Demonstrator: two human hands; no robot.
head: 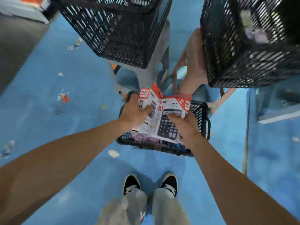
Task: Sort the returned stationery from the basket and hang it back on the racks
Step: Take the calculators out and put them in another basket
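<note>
Blue floor point(73, 95), scuffed, speckled with small coloured scraps.

Baskets, black plastic lattice, rectangular: three.
- One floor basket point(199, 114) at centre frame, its contents blurred.
- One upper-left basket point(116, 33) on a grey stool point(151, 70).
- One upper-right basket point(243, 59) on a pinkish stool point(194, 65).

Stools, moulded plastic, splay-legged: two.

Calculator boxes, white card with red corners and a printed black keypad: two, side by side above the floor basket.
- The left box point(146, 99) is in the left hand point(134, 112), grip clamped, thumb across its front.
- The right box point(168, 111) is in the right hand point(185, 125), grip clamped, thumb on the printed keypad.

Shoes point(131, 184), black and white: two, bottom centre, below grey trouser legs point(165, 208).
</note>
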